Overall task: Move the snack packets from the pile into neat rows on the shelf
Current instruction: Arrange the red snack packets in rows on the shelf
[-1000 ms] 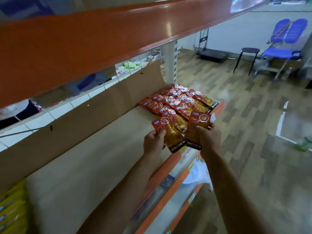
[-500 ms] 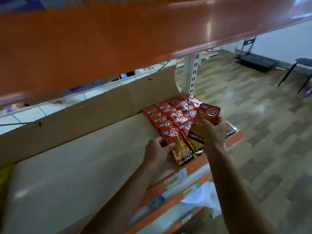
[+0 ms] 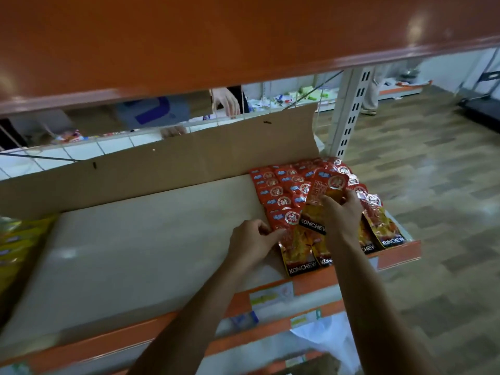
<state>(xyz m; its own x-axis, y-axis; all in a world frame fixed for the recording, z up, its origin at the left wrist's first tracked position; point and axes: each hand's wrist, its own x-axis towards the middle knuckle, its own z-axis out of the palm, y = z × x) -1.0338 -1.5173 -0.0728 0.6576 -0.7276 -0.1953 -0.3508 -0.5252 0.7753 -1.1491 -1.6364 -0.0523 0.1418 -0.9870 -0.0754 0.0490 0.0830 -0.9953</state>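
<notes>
While the right hand point(image 3: 341, 215) is gripping one snack packet point(image 3: 328, 189) round its middle, holding it tilted just above the rows of snack packets point(image 3: 281, 190), the left hand point(image 3: 253, 240) is pinching the left edge of the front packet point(image 3: 299, 251) lying at the shelf's point(image 3: 135, 253) front lip. The hands are working apart, side by side, each closed on its own packet. The rows are lying flat and overlapping at the shelf's right end, running from its cardboard back panel point(image 3: 189, 158) to its front edge. Yellow packets point(image 3: 16, 239) are sitting at the shelf's left end. An orange upper shelf point(image 3: 216, 36) is hanging over it.
</notes>
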